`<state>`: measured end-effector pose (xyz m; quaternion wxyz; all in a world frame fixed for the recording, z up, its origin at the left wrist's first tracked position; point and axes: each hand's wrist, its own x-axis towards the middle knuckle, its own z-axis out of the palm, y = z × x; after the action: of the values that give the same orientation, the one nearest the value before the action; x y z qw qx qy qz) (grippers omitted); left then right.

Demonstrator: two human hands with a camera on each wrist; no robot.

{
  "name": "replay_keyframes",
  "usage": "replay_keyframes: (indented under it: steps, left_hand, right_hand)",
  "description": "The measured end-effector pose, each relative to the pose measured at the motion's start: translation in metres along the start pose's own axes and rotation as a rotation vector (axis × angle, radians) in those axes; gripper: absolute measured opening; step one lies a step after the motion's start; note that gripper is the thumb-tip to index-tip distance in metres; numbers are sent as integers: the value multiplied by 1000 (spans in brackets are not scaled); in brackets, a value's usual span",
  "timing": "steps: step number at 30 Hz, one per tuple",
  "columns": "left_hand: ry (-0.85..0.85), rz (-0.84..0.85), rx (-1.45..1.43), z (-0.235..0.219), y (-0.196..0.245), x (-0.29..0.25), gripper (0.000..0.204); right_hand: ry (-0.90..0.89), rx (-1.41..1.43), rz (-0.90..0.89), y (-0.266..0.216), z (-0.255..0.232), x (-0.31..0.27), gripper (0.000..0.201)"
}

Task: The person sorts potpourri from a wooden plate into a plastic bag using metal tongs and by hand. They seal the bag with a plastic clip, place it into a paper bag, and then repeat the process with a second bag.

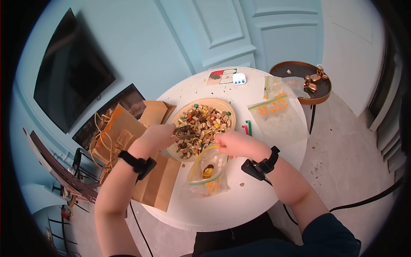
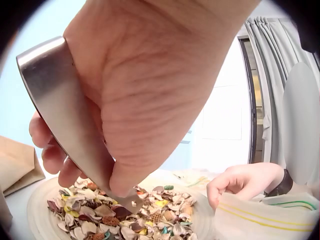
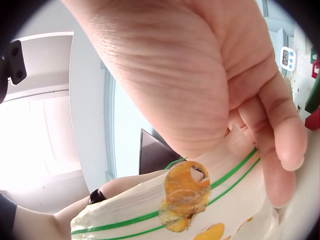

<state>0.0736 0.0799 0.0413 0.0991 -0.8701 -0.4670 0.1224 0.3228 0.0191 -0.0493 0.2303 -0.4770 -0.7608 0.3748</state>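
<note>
My left hand (image 1: 155,138) holds a pair of metal tongs (image 2: 65,105), whose tips reach down into the potpourri (image 1: 204,124). Dried petals, cones and coloured bits make up this potpourri, heaped in a round pale bowl (image 1: 210,101). To the right of the bowl, my right hand (image 1: 242,144) pinches the rim of a clear zip bag (image 1: 195,171). The bag's mouth gapes, and yellow and dark pieces (image 1: 207,171) show inside it. Orange marks are printed on the bag. In the right wrist view, its green seal line (image 3: 235,172) runs below my fingers.
A brown paper bag (image 1: 160,184) lies along the left of the white table (image 1: 252,205). Another zip bag (image 1: 278,115) lies flat at the right. Red and green clips (image 1: 248,127), a white timer (image 1: 239,79) and a printed card (image 1: 220,77) lie beyond. A side table (image 1: 282,70) stands behind.
</note>
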Motion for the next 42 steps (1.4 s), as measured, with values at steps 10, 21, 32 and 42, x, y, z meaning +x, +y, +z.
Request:
replay_keyframes:
  steps: [10, 21, 32, 42]
  left_hand:
    - [-27, 26, 87, -1, 9, 8, 20]
    - [112, 112, -295, -64, 21, -72, 19]
    - [-140, 171, -365, -56, 46, -100, 19]
    - [-66, -16, -497, -57, 6, -65, 33]
  right_hand:
    - [1, 1, -35, 1, 0, 0, 8]
    - [-2, -3, -33, 2, 1, 1, 10]
    - [27, 12, -41, 1, 1, 1, 8]
    - [20, 17, -35, 2, 2, 2, 7]
